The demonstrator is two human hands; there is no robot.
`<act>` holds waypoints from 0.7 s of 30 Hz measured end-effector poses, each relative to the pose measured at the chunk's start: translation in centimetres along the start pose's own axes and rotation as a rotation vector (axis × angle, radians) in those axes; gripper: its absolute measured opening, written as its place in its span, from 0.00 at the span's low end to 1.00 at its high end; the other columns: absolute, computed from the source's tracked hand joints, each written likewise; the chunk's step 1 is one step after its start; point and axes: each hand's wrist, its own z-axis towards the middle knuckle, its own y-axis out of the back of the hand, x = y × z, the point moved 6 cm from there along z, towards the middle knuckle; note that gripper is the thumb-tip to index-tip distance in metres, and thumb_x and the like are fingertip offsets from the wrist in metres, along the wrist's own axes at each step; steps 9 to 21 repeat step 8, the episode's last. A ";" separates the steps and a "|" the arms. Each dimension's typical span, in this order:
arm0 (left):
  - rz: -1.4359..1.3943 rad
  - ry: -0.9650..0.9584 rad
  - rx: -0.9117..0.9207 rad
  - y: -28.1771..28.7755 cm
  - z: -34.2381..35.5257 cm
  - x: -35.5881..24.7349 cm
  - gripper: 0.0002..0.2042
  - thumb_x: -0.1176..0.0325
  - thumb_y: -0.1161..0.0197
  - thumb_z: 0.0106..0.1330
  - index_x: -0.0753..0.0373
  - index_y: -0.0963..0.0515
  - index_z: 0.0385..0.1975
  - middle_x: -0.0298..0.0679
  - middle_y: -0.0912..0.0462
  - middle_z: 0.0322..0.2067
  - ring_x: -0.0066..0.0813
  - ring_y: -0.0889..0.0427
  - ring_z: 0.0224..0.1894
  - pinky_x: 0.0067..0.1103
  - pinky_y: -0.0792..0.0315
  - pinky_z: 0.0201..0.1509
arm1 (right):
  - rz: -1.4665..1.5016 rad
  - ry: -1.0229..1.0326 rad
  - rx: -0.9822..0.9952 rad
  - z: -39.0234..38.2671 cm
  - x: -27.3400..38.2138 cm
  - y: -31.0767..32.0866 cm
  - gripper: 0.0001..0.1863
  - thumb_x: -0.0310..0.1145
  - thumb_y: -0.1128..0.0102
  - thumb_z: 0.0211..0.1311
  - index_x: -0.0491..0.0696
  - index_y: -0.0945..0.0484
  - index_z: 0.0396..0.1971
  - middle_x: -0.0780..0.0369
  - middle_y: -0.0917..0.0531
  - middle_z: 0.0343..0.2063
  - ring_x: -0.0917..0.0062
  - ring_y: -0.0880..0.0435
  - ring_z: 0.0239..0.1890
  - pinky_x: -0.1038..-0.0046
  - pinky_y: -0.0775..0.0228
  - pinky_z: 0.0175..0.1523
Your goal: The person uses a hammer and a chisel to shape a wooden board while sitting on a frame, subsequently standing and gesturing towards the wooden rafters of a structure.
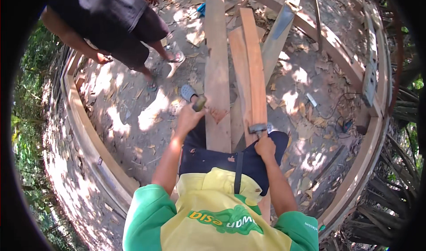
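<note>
My left hand (189, 119) is closed around a chisel-like tool with a thick olive-brown handle (199, 102); its blade cannot be made out. That hand is at the left edge of a wide pale plank (217, 64), beside a small darker triangular notch (218, 116) with chips around it. In my closed right hand (265, 147) is a hammer, its dark metal head (258, 128) over the near end of a reddish board (255, 73). The planks run away from me between my legs.
A handsaw (282, 23) lies on a slanting board at the far right. Long timber beams (95, 151) frame the leaf-strewn ground. Another person (111, 20) stands at the far left, arms hanging. A small white object (312, 100) and a dark cord lie to the right.
</note>
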 end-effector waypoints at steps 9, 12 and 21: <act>0.548 0.005 0.112 -7.0 1.9 4.7 0.30 0.56 0.28 0.56 0.49 0.22 0.61 0.59 0.30 0.65 0.74 0.17 0.42 0.49 0.22 0.52 | 0.000 -0.004 0.052 -1.7 0.2 -1.3 0.32 0.33 0.42 0.61 0.37 0.35 0.64 0.44 0.14 0.44 0.51 0.13 0.47 0.55 0.21 0.54; 0.548 0.005 0.112 -7.0 1.9 4.7 0.30 0.56 0.28 0.56 0.49 0.22 0.61 0.59 0.30 0.65 0.74 0.17 0.42 0.49 0.22 0.52 | 0.000 -0.004 0.052 -1.7 0.2 -1.3 0.32 0.33 0.42 0.61 0.37 0.35 0.64 0.44 0.14 0.44 0.51 0.13 0.47 0.55 0.21 0.54; 0.548 0.005 0.112 -7.0 1.9 4.7 0.30 0.56 0.28 0.56 0.49 0.22 0.61 0.59 0.30 0.65 0.74 0.17 0.42 0.49 0.22 0.52 | 0.000 -0.004 0.052 -1.7 0.2 -1.3 0.32 0.33 0.42 0.61 0.37 0.35 0.64 0.44 0.14 0.44 0.51 0.13 0.47 0.55 0.21 0.54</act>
